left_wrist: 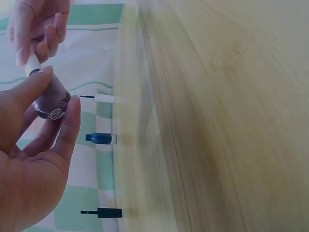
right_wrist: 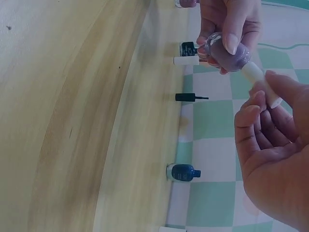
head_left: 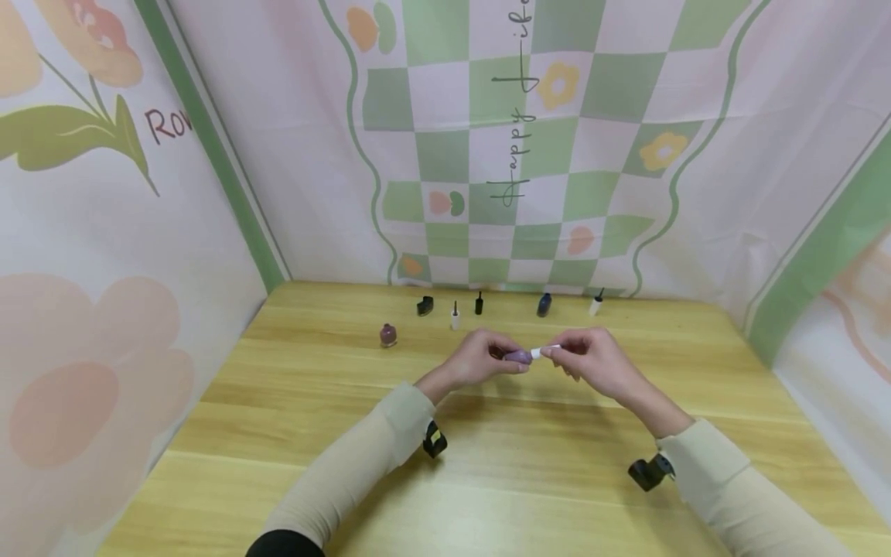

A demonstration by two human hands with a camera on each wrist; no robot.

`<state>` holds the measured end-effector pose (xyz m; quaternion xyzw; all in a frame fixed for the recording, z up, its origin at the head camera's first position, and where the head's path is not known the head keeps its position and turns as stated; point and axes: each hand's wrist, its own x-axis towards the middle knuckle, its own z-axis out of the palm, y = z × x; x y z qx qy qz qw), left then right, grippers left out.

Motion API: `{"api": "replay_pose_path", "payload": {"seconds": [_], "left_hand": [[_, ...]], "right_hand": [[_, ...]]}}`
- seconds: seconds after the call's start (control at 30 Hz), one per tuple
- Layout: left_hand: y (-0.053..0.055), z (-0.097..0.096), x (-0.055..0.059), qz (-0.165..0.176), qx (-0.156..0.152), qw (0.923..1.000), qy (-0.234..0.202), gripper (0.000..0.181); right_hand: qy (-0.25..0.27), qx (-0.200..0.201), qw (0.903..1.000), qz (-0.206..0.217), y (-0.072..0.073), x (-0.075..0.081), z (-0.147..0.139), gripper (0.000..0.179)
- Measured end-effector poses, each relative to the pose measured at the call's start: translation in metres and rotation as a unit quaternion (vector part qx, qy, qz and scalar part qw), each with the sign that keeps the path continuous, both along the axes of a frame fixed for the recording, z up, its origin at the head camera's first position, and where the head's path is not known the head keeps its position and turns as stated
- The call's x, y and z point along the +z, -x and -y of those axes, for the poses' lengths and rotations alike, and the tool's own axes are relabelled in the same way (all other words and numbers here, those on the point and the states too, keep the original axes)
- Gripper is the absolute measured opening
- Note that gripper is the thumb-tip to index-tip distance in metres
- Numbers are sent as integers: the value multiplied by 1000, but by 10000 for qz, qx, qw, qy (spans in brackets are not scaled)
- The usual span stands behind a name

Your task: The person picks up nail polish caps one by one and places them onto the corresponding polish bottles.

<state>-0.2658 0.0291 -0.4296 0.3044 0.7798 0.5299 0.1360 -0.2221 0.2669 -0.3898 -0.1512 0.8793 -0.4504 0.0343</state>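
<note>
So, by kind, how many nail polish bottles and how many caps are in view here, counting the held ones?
Bottles: 4 (held lavender bottle, mauve bottle, dark bottle, blue bottle)
Caps: 4 (held white cap, left white cap, black cap, right white cap)
Total: 8

Behind your held bottle point(head_left: 517, 357), with the held cap point(head_left: 536, 353) on its right, your worktop point(head_left: 473, 480) carries, left to right: a nearer bottle point(head_left: 388, 336), a farther bottle point(head_left: 425, 306), two brush caps point(head_left: 455, 317), a third bottle point(head_left: 544, 306), a last brush cap point(head_left: 595, 308).
</note>
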Motion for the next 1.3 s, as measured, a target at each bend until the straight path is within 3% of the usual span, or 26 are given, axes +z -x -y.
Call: {"api": "replay_pose_path", "payload": {"seconds": [0.33, 0.4, 0.57, 0.8, 1.17, 1.3], "left_hand": [[-1, -4, 0, -164, -86, 9998, 49, 18], [-1, -4, -1, -174, -86, 9998, 56, 19], [-2, -4, -1, -35, -1, 10000, 30, 19], [-2, -2, 0, 34, -42, 10000, 12, 18], [-3, 0, -1, -68, -111, 9999, 30, 20], [-3, 1, -2, 32, -65, 10000, -17, 19]], "right_hand": [[-969, -111, 9938, -540, 0, -2, 2, 50], [-966, -67, 9936, -585, 0, -2, 1, 49], [-651, 256, 9961, -535, -1, -1, -6, 23], [-416, 542, 9970, -358, -2, 3, -8, 15], [-995, 545, 9911, -701, -2, 2, -6, 40], [-949, 544, 9910, -777, -2, 0, -7, 28]]}}
